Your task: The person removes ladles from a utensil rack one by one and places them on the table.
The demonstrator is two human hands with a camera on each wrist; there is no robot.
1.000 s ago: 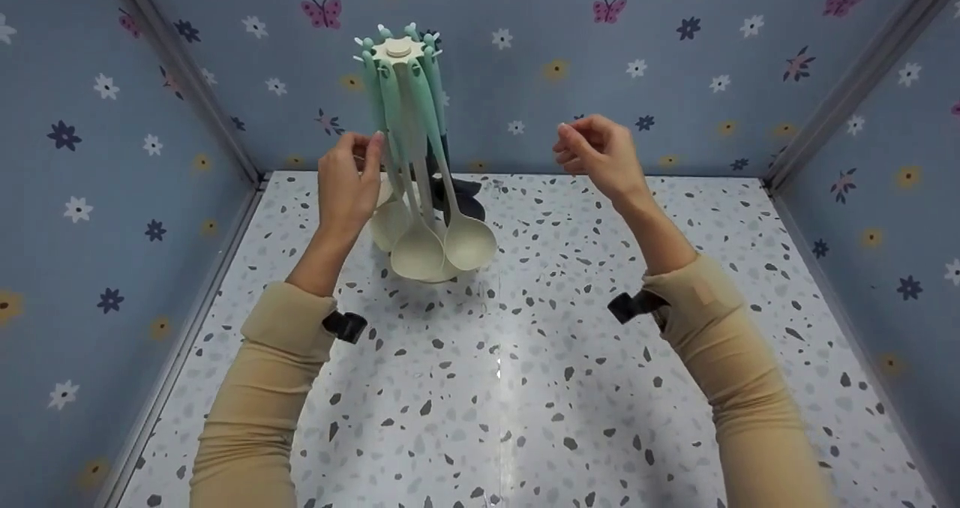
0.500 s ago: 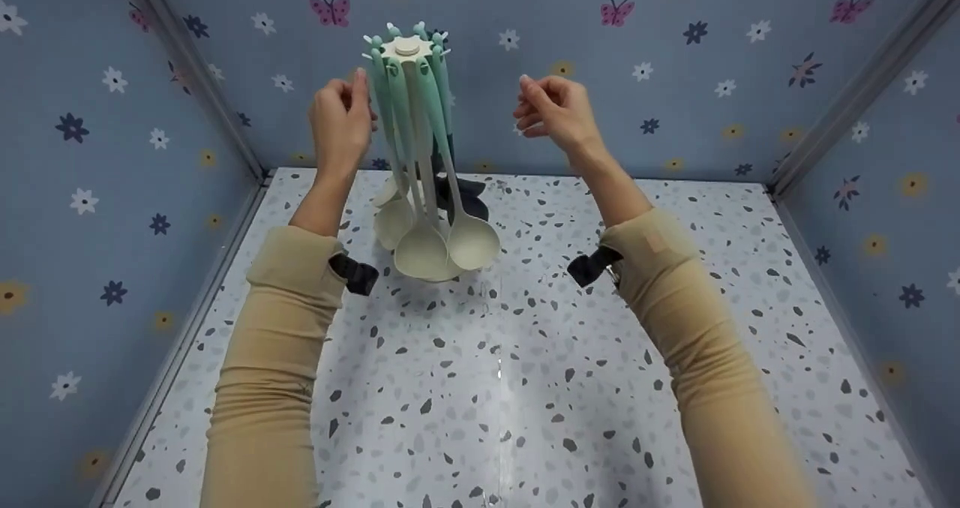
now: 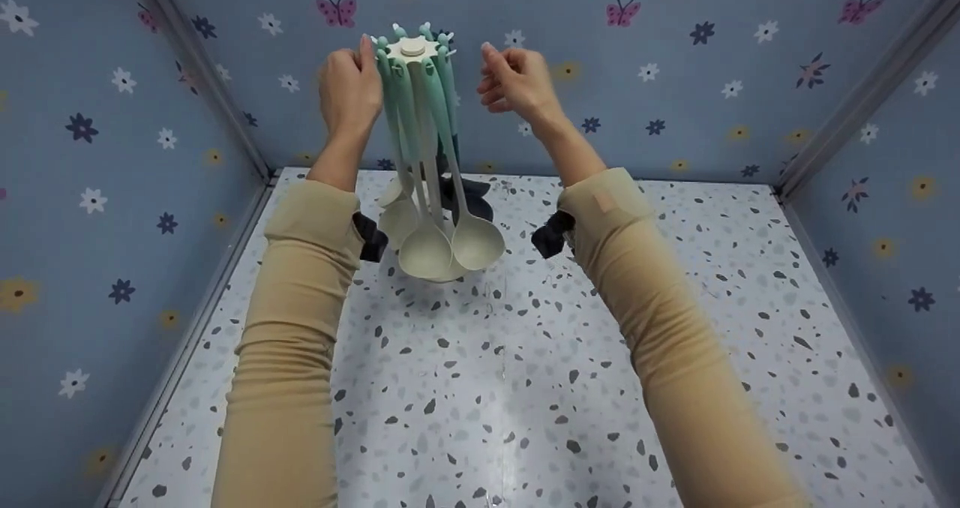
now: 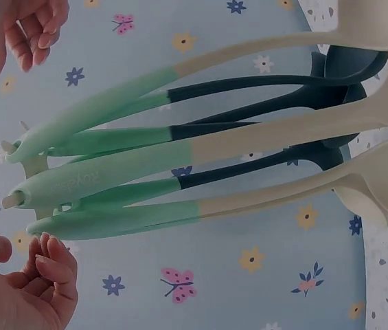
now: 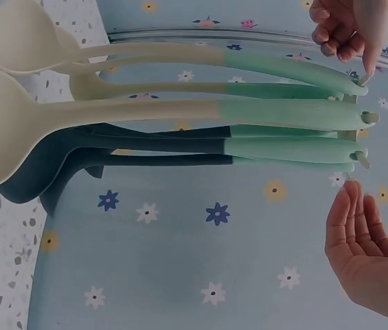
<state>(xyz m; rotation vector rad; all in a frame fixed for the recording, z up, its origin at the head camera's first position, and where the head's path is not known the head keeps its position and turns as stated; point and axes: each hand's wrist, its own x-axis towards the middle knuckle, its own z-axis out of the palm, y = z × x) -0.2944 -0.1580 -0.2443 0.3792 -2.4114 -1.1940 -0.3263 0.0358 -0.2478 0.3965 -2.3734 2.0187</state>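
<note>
A cream utensil stand (image 3: 412, 48) carries several hanging ladles and spoons with mint-green handles. Cream ladles (image 3: 478, 243) hang at the front; dark-headed utensils (image 4: 345, 65) hang behind them. My left hand (image 3: 350, 91) is raised at the stand's left, fingers loosely bent, fingertips right at the top end of a mint handle (image 4: 77, 225). Its thumb and fingers stand apart in the left wrist view. To the stand's right, my right hand (image 3: 517, 84) hovers with relaxed fingers, holding nothing; in the right wrist view its fingertips (image 5: 350, 189) come close to the handle ends.
The stand rests on a white speckled tabletop (image 3: 570, 388), near the back. Blue panels with flowers and butterflies enclose it: a back panel (image 3: 570, 13), a left panel (image 3: 52, 253) and a right panel (image 3: 900, 268).
Both hands have risen toward the top of the stand. The right hand has also moved left, closer to it. The utensils hang as before.
</note>
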